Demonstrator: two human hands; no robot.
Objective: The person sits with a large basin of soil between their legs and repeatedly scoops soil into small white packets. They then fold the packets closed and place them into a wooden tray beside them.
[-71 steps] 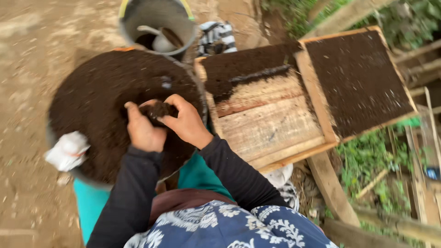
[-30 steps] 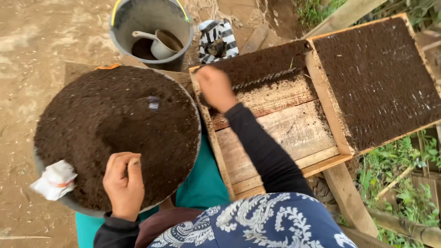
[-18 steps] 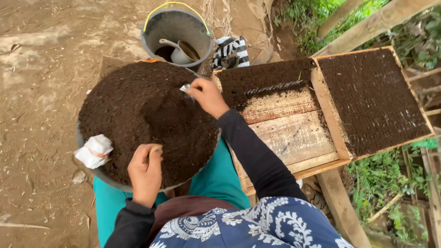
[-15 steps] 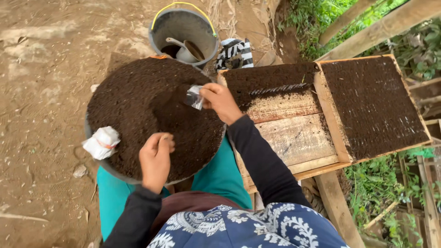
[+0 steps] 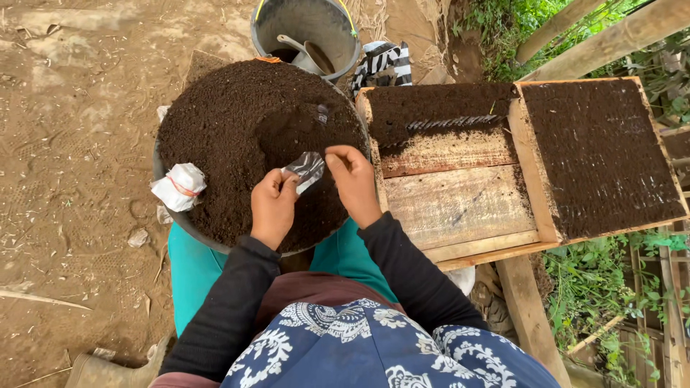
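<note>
Both hands meet over a wide round basin heaped with dark soil. Left hand point(image 5: 272, 207) and right hand point(image 5: 352, 179) each pinch an edge of a small clear plastic bag point(image 5: 305, 168), fingers curled closed on it, holding it just above the soil point(image 5: 244, 122) near the basin's point(image 5: 164, 208) near edge. A bundle of folded white bags point(image 5: 179, 187) tied with a red band rests on the soil at the basin's left rim. Behind the basin stands a grey bucket point(image 5: 305, 29) with a scoop point(image 5: 305, 54) inside. To the right sits a wooden tray point(image 5: 460, 201), its far end packed with a row of filled dark bags point(image 5: 438, 108); beside it, a second wooden tray point(image 5: 600, 154) is fully covered with them. Bare earth lies to the left, green plants to the right.
</note>
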